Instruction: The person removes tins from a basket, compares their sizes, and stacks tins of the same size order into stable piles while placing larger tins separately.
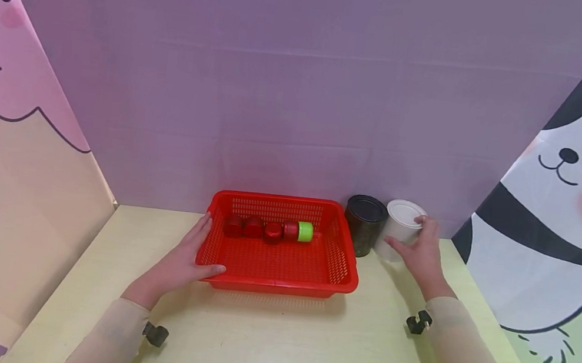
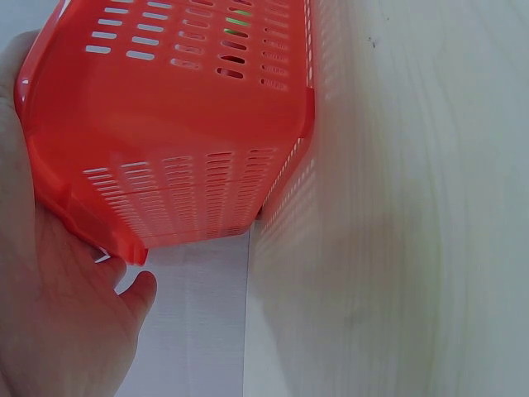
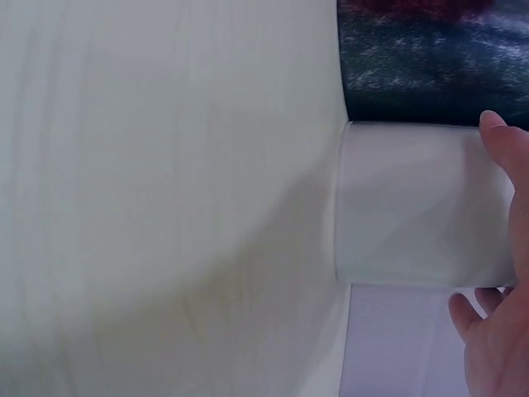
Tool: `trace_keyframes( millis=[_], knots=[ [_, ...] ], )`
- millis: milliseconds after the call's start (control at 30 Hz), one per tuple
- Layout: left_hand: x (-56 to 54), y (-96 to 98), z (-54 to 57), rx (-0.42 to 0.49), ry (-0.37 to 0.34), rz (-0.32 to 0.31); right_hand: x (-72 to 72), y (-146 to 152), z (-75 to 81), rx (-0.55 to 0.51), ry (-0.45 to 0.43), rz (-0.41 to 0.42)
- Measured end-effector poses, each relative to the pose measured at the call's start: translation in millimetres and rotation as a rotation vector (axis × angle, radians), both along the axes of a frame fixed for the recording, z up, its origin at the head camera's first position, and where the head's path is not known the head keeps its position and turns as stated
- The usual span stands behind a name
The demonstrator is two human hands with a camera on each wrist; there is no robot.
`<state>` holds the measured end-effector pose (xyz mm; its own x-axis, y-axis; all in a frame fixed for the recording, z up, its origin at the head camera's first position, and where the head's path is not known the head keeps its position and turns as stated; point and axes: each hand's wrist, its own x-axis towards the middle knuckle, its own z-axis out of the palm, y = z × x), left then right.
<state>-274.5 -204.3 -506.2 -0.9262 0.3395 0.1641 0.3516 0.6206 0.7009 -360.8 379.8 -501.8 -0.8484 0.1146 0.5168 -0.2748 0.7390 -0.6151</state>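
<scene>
My left hand [image 1: 181, 261] rests at the near left corner of a red plastic basket [image 1: 280, 284], fingers extended along its left side and thumb over the front rim. In the left wrist view, the basket's slotted wall [image 2: 207, 107] fills the upper left beside the palm. Inside lie several small shiny red pieces [image 1: 253, 228] in a row, the rightmost with a bright green end [image 1: 305, 232]. My right hand [image 1: 421, 257] grips a white lidded canister [image 1: 402, 223], thumb on its left side and fingers on its right. The canister stands upright in the right wrist view's sideways picture.
A dark canister [image 1: 364, 225] with a black lid stands between the basket and the white canister. Behind them rises a purple cloth backdrop [image 1: 301, 88]. A panda-printed panel [image 1: 544, 255] borders the right side of the pale wooden table [image 1: 279, 346], and a pink-and-cream panel [image 1: 18, 188] the left.
</scene>
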Motion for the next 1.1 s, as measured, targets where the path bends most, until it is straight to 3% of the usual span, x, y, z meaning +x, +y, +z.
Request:
trace_keyframes(
  millis=[400, 567, 833, 967, 1100],
  knots=[
    [-0.4, 0.9, 0.7, -0.005, -0.004, 0.007, 13.8, -12.6, 27.1, -0.02, 0.227, -0.044],
    [-0.1, 0.8, 1.2, -0.007, -0.001, 0.003, 17.4, -33.8, 42.1, -0.044, 0.253, -0.008],
    [-1.3, 0.5, -0.1, 0.005, -0.007, 0.003, 21.3, -83.3, 70.6, 0.046, 0.195, 0.163],
    [-2.1, 0.5, -1.1, 0.015, -0.006, 0.001, 21.5, -107.2, 87.2, 0.07, 0.083, 0.293],
    [-2.8, 0.2, -1.8, 0.019, -0.006, 0.002, 21.1, -129.3, 102.4, 0.076, -0.084, 0.366]
  ],
)
